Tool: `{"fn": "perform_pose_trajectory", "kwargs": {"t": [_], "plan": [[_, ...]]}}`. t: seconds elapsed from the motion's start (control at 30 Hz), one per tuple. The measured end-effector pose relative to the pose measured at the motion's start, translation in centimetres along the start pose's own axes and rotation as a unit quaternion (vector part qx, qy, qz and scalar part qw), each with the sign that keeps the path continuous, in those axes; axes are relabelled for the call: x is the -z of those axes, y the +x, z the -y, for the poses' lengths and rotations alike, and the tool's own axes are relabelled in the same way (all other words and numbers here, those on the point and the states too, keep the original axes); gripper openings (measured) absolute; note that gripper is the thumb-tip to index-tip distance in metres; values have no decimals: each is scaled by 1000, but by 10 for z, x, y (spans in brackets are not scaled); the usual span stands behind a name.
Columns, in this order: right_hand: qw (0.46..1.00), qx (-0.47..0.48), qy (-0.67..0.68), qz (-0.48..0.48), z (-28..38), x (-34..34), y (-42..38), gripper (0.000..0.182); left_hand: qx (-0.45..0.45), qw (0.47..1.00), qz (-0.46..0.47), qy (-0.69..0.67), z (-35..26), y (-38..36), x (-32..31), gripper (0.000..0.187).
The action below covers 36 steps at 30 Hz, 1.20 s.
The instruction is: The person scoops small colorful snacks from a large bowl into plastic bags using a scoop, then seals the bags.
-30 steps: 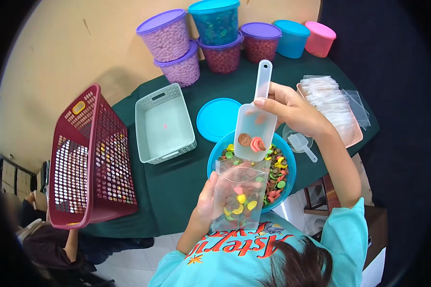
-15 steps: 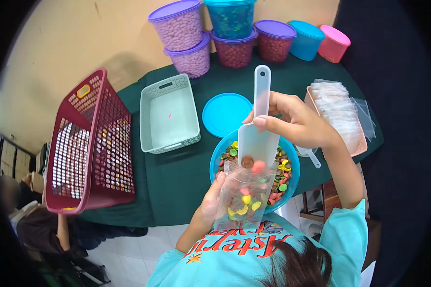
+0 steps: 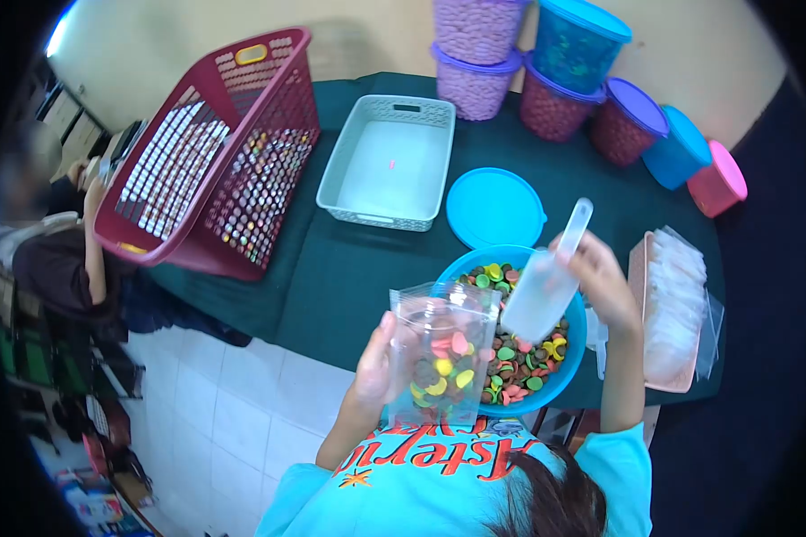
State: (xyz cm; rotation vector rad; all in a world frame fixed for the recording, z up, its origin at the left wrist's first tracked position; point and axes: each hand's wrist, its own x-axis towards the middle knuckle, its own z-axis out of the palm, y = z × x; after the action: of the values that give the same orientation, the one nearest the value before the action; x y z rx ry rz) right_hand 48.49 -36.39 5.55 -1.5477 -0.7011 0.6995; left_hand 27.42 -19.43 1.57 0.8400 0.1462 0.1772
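My left hand (image 3: 378, 362) grips a clear plastic pouch (image 3: 439, 398) from its left side and behind. Pink, yellow, green and brown candies lie in the pouch's lower half. My right hand (image 3: 603, 279) is closed round the handle of a translucent white scoop (image 3: 539, 300). The scoop's blade points down over a round blue tub (image 3: 575, 371) of mixed coloured candies. The pouch hangs upright just left of the scoop and overlaps the tub's left rim.
A blue lid (image 3: 495, 208) lies behind the tub. A pale green basket (image 3: 329, 183) and a maroon laundry basket (image 3: 282, 188) stand left. At right sits a pink tray (image 3: 637, 268) of clear pouches. Lidded tubs (image 3: 560, 100) line the back. Another person (image 3: 58, 259) is at far left.
The scoop has left the pouch's mouth and moved right and down over the tub. My left hand keeps the pouch, now left of the scoop. The camera view has turned.
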Motion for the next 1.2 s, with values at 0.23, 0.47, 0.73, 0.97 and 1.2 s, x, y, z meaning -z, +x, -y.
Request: {"fn": "perform_pose_trajectory", "kwargs": {"t": [0.23, 0.47, 0.73, 0.97, 1.2], "plan": [[984, -83, -153, 44, -24, -15, -17, 20, -159, 979, -127, 21, 6, -7, 1, 37], [869, 114, -457, -152, -4, -36, -33, 22, -178, 965, -135, 135, 14, -7, -1, 26], [997, 63, -26, -37, -5, -113, -57, 28, -142, 977, -78, 137, 15, 1, -3, 27], [957, 52, 80, -273, -17, -90, -70, 22, -123, 982, 9, 141, 8, 14, -2, 33], [970, -51, 39, -235, -25, -46, -94, 25, -74, 984, 46, 155, 2, 19, 13, 34]]}}
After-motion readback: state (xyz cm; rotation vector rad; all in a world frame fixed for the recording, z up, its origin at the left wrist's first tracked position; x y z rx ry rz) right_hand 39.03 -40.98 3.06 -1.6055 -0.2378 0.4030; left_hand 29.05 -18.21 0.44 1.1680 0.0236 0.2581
